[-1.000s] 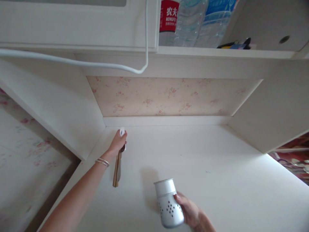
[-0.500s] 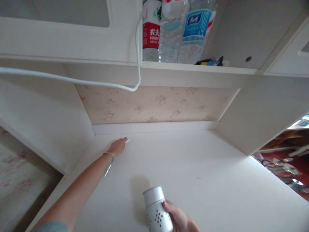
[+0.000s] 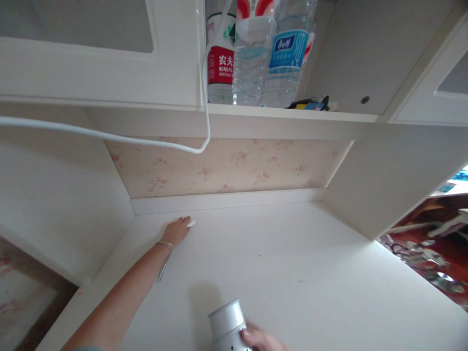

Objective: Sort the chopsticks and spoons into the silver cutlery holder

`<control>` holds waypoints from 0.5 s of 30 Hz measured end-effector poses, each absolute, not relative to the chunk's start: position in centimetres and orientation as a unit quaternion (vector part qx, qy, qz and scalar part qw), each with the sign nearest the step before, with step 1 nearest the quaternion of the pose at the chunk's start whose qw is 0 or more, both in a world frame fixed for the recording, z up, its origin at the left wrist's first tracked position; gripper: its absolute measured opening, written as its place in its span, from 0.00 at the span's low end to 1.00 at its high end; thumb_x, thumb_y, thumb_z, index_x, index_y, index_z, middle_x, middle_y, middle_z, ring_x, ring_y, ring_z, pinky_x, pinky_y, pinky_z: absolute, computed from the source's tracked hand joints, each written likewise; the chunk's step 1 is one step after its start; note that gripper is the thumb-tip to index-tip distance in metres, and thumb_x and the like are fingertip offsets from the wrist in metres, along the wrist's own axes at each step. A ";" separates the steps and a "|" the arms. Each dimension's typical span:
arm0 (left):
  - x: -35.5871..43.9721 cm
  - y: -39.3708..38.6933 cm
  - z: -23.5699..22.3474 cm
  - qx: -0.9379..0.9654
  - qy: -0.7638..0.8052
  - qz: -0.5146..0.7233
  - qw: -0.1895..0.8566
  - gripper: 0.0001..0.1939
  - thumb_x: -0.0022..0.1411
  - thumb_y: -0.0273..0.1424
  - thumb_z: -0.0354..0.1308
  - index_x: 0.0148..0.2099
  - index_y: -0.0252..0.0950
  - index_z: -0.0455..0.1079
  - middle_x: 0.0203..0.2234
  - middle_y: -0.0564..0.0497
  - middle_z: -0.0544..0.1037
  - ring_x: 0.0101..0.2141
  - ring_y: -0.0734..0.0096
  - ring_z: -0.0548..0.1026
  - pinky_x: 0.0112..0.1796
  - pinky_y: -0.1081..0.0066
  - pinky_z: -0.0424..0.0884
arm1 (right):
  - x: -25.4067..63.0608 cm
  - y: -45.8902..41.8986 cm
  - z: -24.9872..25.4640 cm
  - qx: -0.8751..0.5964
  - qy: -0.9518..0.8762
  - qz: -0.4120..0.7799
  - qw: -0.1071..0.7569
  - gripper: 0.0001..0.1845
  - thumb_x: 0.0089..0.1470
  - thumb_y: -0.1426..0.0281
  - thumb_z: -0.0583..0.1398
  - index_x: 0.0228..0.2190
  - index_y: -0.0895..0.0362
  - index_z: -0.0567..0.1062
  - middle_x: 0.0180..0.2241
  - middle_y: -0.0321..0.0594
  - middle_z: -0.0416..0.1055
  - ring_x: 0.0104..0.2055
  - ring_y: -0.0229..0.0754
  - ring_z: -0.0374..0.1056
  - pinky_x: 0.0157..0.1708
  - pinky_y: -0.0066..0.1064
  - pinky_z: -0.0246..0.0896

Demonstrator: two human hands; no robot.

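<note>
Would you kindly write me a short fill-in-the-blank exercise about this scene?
The right hand grips a container coloured ____.
A bracelet is worn on the person's ____ wrist.
On the leftmost bottle, NONGFU is printed on a ____ band.
The wallpaper is patterned with pink ____.

Missing words: silver; left; red; flowers.

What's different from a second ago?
The left hand has turned: the white utensil end it holds now points right, and the wooden chopsticks are out of sight. The view shifted, leaving the perforated metal canister lower in frame. The right hand still grips it.
</note>
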State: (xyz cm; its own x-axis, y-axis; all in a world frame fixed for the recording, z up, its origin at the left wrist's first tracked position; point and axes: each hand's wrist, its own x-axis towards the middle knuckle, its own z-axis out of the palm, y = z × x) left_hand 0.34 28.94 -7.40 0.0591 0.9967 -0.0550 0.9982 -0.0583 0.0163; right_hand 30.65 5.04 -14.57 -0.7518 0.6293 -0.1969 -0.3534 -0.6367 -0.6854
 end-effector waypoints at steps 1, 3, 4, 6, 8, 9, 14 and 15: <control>0.4 29.0 -7.4 0.726 0.687 -0.013 0.025 0.16 0.68 0.36 0.45 0.56 0.42 0.62 0.47 0.40 0.73 0.44 0.55 0.75 0.42 0.61 0.68 | 30.7 5.0 -14.8 -0.215 -0.315 0.882 0.277 0.42 0.39 0.51 0.68 0.50 0.66 0.71 0.34 0.48 0.78 0.35 0.48 0.74 0.36 0.32 0.61; 0.4 29.0 -7.4 0.725 0.688 -0.011 0.025 0.17 0.68 0.39 0.46 0.56 0.42 0.62 0.48 0.41 0.73 0.45 0.56 0.75 0.42 0.61 0.68 | 30.7 5.0 -14.9 -0.215 -0.305 0.887 0.272 0.41 0.40 0.52 0.67 0.50 0.65 0.71 0.34 0.48 0.78 0.35 0.47 0.75 0.36 0.31 0.61; 0.4 29.1 -7.4 0.725 0.688 -0.009 0.026 0.18 0.68 0.41 0.45 0.56 0.43 0.62 0.48 0.41 0.73 0.45 0.56 0.75 0.42 0.61 0.68 | 30.7 5.0 -14.8 -0.213 -0.303 0.889 0.269 0.40 0.41 0.52 0.67 0.50 0.65 0.71 0.34 0.48 0.78 0.35 0.47 0.75 0.36 0.31 0.61; 0.3 29.1 -7.3 0.727 0.686 -0.007 0.027 0.20 0.68 0.43 0.44 0.56 0.43 0.63 0.48 0.41 0.73 0.44 0.56 0.75 0.42 0.61 0.68 | 30.7 5.0 -14.4 -0.205 -0.301 0.893 0.265 0.40 0.41 0.53 0.67 0.51 0.65 0.70 0.34 0.48 0.78 0.37 0.48 0.75 0.37 0.31 0.61; 0.1 29.1 -7.2 0.730 0.683 -0.006 0.027 0.22 0.67 0.46 0.44 0.57 0.42 0.63 0.47 0.41 0.73 0.44 0.55 0.75 0.42 0.61 0.68 | 30.6 5.0 -14.0 -0.197 -0.300 0.895 0.267 0.39 0.42 0.54 0.67 0.50 0.66 0.70 0.35 0.49 0.78 0.38 0.49 0.75 0.37 0.31 0.61; 0.0 29.1 -7.2 0.733 0.680 -0.006 0.027 0.23 0.67 0.47 0.44 0.57 0.41 0.63 0.47 0.41 0.73 0.45 0.54 0.75 0.42 0.61 0.68 | 30.6 5.0 -13.9 -0.193 -0.299 0.895 0.270 0.39 0.42 0.54 0.67 0.50 0.67 0.71 0.35 0.49 0.78 0.38 0.49 0.75 0.37 0.30 0.61; -0.4 29.3 -7.3 0.747 0.665 -0.008 0.024 0.27 0.65 0.50 0.46 0.58 0.39 0.63 0.47 0.40 0.73 0.46 0.53 0.74 0.44 0.61 0.67 | 30.3 4.9 -13.4 -0.185 -0.301 0.895 0.272 0.37 0.43 0.54 0.67 0.48 0.67 0.72 0.35 0.49 0.79 0.37 0.48 0.76 0.36 0.30 0.62; -0.4 29.3 -7.4 0.748 0.663 -0.009 0.024 0.27 0.65 0.50 0.46 0.58 0.39 0.63 0.47 0.39 0.73 0.47 0.53 0.74 0.44 0.61 0.67 | 30.2 4.9 -13.4 -0.185 -0.301 0.895 0.272 0.37 0.43 0.53 0.67 0.48 0.67 0.72 0.35 0.50 0.79 0.37 0.48 0.76 0.37 0.31 0.63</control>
